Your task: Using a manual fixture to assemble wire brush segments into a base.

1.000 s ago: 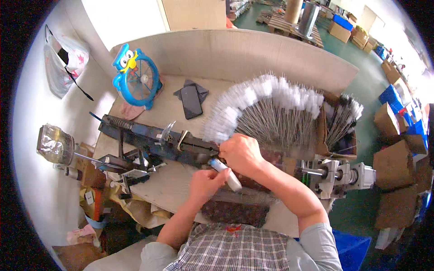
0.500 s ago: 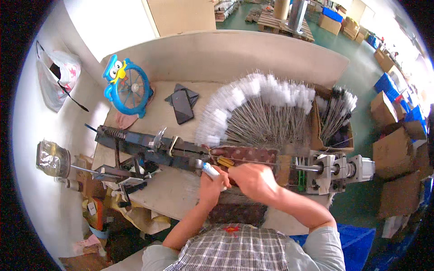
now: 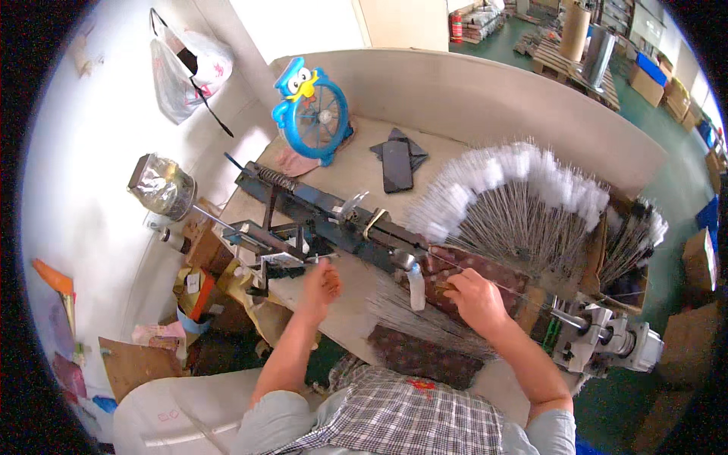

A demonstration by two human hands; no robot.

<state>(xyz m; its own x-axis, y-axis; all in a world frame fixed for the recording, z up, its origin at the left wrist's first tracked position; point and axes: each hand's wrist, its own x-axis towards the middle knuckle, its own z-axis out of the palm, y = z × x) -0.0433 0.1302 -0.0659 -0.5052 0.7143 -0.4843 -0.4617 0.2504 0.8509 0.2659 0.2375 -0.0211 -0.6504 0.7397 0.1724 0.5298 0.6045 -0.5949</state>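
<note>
My left hand (image 3: 323,287) is curled closed beside the end of the small metal tray (image 3: 262,241) on the left; what its fingers hold, if anything, is hidden. In front of the right end of the long dark metal bar (image 3: 341,216), my right hand (image 3: 479,302) is closed round a small yellow-handled tool (image 3: 444,287), mostly covered by the fingers. Between my hands, a lever with a white handle (image 3: 416,290) sticks out from the bar, untouched. A thin wire (image 3: 516,292) runs from the bar toward the silver spindle unit (image 3: 607,334). Loose wires (image 3: 425,318) lie beneath.
Behind the bar, many white-tipped wire brushes (image 3: 523,197) are fanned out, next to a box of darker brushes (image 3: 629,243). A phone (image 3: 396,167) and a blue duck-shaped wheel (image 3: 315,114) are at the back. A wrapped motor (image 3: 163,186) stands at the left.
My left hand has let go of the white-handled lever and moved left to the small tray. My right hand has stayed near the bar, now on the yellow-handled tool. The view has turned.
</note>
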